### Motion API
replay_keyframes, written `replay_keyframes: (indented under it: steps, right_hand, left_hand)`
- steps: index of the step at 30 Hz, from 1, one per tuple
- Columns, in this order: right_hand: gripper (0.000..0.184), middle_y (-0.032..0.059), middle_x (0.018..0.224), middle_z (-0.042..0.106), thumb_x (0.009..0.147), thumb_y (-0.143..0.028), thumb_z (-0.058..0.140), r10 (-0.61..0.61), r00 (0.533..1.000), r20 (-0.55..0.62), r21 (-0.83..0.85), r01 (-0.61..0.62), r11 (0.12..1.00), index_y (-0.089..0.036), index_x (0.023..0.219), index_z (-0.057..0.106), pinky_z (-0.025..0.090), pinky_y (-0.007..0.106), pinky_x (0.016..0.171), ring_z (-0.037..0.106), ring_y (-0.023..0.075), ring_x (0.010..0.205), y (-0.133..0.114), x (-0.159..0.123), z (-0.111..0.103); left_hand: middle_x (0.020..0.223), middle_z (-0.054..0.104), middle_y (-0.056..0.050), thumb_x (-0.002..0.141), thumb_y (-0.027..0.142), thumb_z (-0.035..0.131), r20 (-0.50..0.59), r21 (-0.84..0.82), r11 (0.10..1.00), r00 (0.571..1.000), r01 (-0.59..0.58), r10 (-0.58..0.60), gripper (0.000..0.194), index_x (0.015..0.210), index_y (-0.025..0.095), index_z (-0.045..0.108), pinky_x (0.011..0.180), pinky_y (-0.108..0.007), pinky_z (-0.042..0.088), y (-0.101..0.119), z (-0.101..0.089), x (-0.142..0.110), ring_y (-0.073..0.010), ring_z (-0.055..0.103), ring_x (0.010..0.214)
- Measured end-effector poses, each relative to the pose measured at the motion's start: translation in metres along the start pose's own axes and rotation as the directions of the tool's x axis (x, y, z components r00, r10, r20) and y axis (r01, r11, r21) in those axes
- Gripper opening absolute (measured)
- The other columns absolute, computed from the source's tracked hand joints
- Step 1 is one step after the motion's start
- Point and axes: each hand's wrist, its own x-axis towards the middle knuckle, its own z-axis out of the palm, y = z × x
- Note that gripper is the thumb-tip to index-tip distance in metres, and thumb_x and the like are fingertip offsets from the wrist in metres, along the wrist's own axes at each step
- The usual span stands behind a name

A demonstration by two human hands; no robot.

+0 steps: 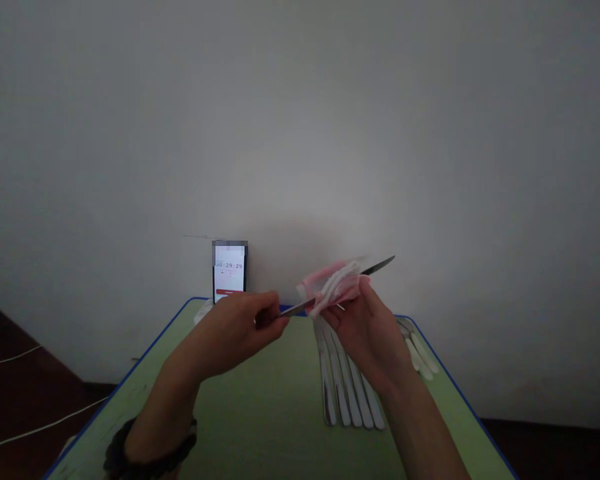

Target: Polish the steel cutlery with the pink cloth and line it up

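Note:
My left hand (245, 323) grips the handle end of a table knife (379, 265), raised above the far part of the table. The blade slants up to the right, its tip showing bare. Around the middle of the knife, my right hand (363, 327) holds a pink and white cloth (337, 287), fingers closed on it from below. The cloth hides that stretch of the knife. Beneath my right hand, several metal knives (347, 390) lie side by side on the table, handles towards me; the hand covers part of their far ends.
The pale green table (260, 413) has a blue edge and stands against a grey wall (300, 133). A phone (230, 273) showing a timer is propped upright at the back left. Cutlery with white handles (423, 353) lies at the right edge. White cables (45, 423) run at the left.

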Motion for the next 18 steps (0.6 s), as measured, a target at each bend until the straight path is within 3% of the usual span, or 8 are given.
replay_keyframes:
  steps: [3,7,12,14,18]
  right_hand:
    - [0.031,0.0078,0.100,0.070,0.082,-0.045,0.057,0.039,0.998,0.044,0.010,-0.040,0.999,-0.017,0.092,0.067,0.047,0.036,0.092,0.064,0.0199,0.096,0.000,-0.004,0.003]
    - [0.029,0.0077,0.110,0.068,0.079,-0.039,0.062,0.017,0.999,0.031,-0.007,-0.017,1.000,-0.017,0.098,0.067,0.043,0.038,0.097,0.063,0.0200,0.099,0.008,-0.004,0.004]
    - [0.016,0.0022,0.085,0.070,0.076,-0.033,0.069,-0.063,0.996,-0.067,-0.073,0.059,0.996,-0.019,0.083,0.069,0.048,0.035,0.085,0.063,0.0156,0.078,0.023,0.003,0.000]
    - [0.018,0.0017,0.078,0.069,0.076,-0.036,0.069,-0.059,0.998,-0.038,-0.084,0.056,0.995,-0.018,0.081,0.069,0.048,0.034,0.083,0.062,0.0154,0.075,0.025,0.005,-0.001]
    - [0.027,0.0050,0.087,0.071,0.074,-0.040,0.070,-0.009,0.999,0.053,-0.115,0.015,0.993,-0.018,0.088,0.070,0.047,0.035,0.085,0.063,0.0193,0.086,0.026,0.004,0.000]
  left_hand:
    - [0.058,0.053,0.004,0.087,0.038,0.049,-0.018,0.039,0.999,1.000,0.022,-0.022,0.027,0.068,0.018,0.049,0.051,-0.022,0.028,0.004,0.005,0.004,-0.0109,0.046,0.053]
    - [0.058,0.052,0.005,0.089,0.036,0.048,-0.044,-0.025,0.999,0.998,-0.043,0.042,0.027,0.068,0.018,0.049,0.051,-0.022,0.030,0.007,0.011,0.006,-0.0097,0.045,0.051]
    - [0.059,0.051,0.005,0.089,0.033,0.048,-0.025,-0.125,0.985,0.993,-0.115,0.113,0.024,0.071,0.017,0.051,0.050,-0.020,0.031,0.008,0.010,0.006,-0.0085,0.043,0.050]
    - [0.058,0.050,0.006,0.089,0.032,0.049,-0.020,-0.143,0.981,0.992,-0.128,0.126,0.024,0.070,0.017,0.051,0.050,-0.019,0.031,0.010,0.008,0.005,-0.0083,0.042,0.051]
    - [0.059,0.051,0.005,0.089,0.030,0.049,-0.036,-0.156,0.975,0.987,-0.161,0.157,0.021,0.074,0.017,0.055,0.051,-0.020,0.031,0.013,0.007,0.004,-0.0085,0.042,0.051]
